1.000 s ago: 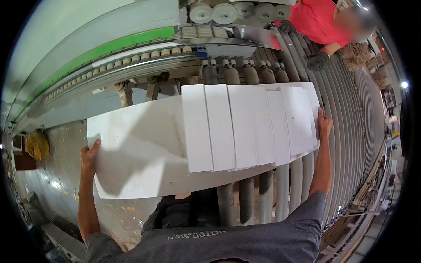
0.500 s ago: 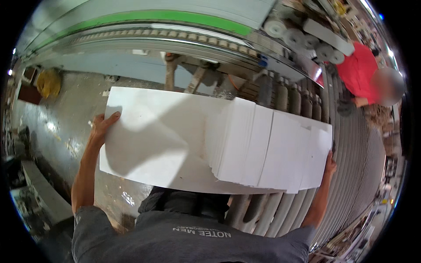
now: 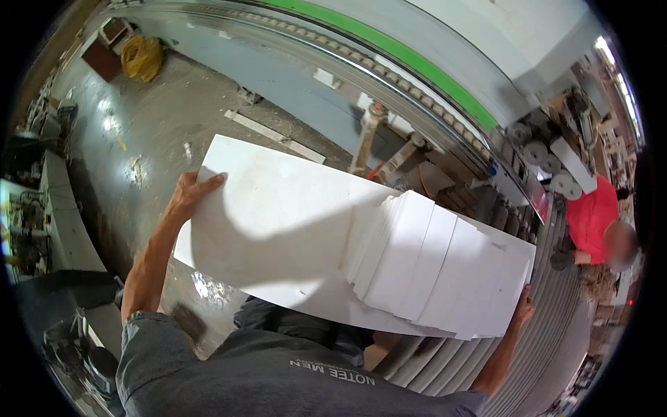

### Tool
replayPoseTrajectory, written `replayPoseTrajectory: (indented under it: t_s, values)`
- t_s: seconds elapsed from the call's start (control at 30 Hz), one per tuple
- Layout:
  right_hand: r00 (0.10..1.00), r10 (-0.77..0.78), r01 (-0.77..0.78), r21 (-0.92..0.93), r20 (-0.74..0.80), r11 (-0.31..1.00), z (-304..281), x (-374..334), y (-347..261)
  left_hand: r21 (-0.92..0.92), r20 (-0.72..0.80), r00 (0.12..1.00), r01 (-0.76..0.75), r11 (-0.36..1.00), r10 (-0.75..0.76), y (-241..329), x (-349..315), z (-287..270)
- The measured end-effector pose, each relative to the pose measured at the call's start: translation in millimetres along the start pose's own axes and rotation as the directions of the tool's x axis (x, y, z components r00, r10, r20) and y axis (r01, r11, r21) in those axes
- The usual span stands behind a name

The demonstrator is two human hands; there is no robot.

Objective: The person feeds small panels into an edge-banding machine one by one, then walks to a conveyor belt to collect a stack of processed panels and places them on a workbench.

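I carry a large white panel point(image 3: 278, 222) flat in front of my body. Several smaller white boards point(image 3: 438, 267) lie fanned in a stack on its right half. My left hand point(image 3: 191, 194) grips the panel's left edge, fingers curled over the top. At the far right corner, my right hand point(image 3: 522, 309) holds the panel's other end from below and the side. The load is lifted off the roller conveyor point(image 3: 556, 306) and hangs over the concrete floor.
A long machine with a green stripe point(image 3: 410, 55) runs along the back. A person in a red shirt point(image 3: 590, 215) stands at the right beside the rollers. A yellow bag point(image 3: 142, 55) lies on the floor far left. Benches with clutter point(image 3: 48, 201) line the left side.
I have turned left with the panel and stack, away from the roller conveyor. The floor now fills the left of the view; the person in red has shifted to the right edge.
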State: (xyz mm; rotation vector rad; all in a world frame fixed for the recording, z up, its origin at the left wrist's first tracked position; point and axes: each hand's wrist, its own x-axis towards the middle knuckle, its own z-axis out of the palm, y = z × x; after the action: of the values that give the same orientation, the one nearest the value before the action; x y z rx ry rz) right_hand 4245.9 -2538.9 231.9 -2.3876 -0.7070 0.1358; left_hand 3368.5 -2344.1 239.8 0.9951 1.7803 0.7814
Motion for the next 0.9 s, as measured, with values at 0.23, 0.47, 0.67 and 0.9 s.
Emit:
replayPoseTrajectory:
  t_s: [0.23,0.47,0.67,0.9]
  values:
    - [0.979,0.016,-0.007,-0.043,0.205,0.999,53.6,-5.9,-81.4,-0.019,-0.208,0.974,0.092,0.996,-0.094,-77.4,-36.4,-98.5]
    - [0.944,-0.211,0.242,-0.095,0.253,0.966,142.2,-56.7,-201.8,-0.133,-0.373,0.910,0.137,0.981,-0.178,-143.5,-95.3,-194.4]
    - [0.834,-0.388,0.426,-0.010,0.392,0.905,227.8,-107.4,-292.9,-0.127,-0.533,0.820,0.169,0.977,-0.211,-207.8,-132.1,-277.0]
    - [0.759,-0.549,0.529,0.160,0.349,0.834,320.4,-200.9,-394.2,-0.291,-0.608,0.748,0.104,0.951,-0.268,-267.9,-165.2,-354.8]
